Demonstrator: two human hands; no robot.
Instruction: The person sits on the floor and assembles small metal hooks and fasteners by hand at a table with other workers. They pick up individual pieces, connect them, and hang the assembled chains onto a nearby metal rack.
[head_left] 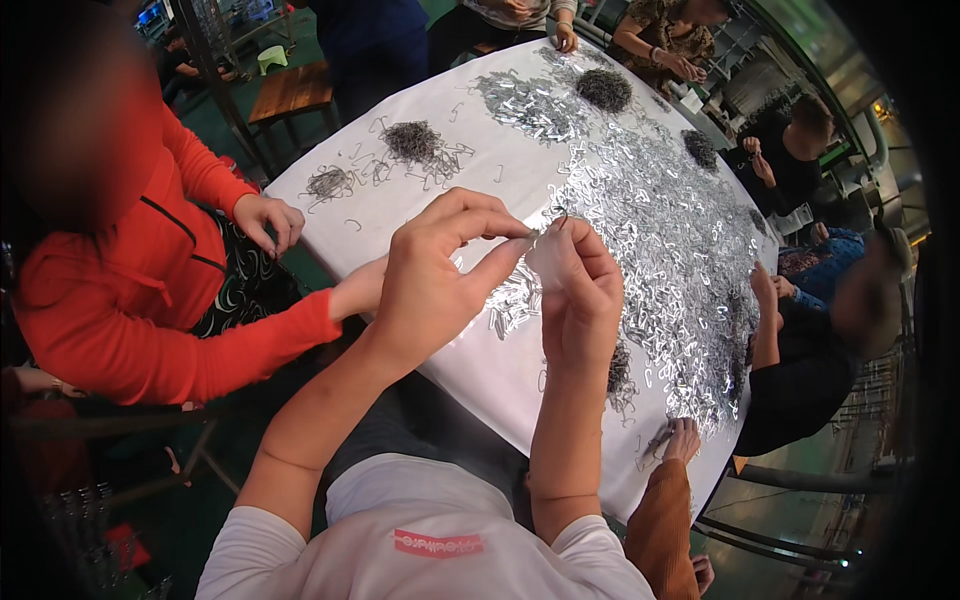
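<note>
– Looking down at the table, where are the two hands found?

– They are held near the centre, above the white tabletop (500, 390). The left hand (435, 270) is closed to a pinch, its thumb and index finger brought together at the tips; whether anything is gripped there cannot be told, the piece being too small and blurred.

– And the right hand (585, 290)?

– It is placed at three o'clock from the left, with its fingers curled. A thin, curved dark piece (560, 222) is pinched at its thumb and fingertips, just beside the left fingertips.

– What is seen around them?

– Shiny silver clips (665, 250) are spread broadly towards three o'clock. A heap of dark wire hooks (412, 142) is seen at eleven o'clock, and a rounder dark heap (604, 90) at one.

– Are other people shown?

– A red sleeve (180, 350) is seen at eight o'clock. At five, a brown sleeve (660, 520) is seen, and its hand (683, 440) is laid at the edge of the clips. A wooden stool (290, 92) is stationed at ten, beyond the table.
</note>
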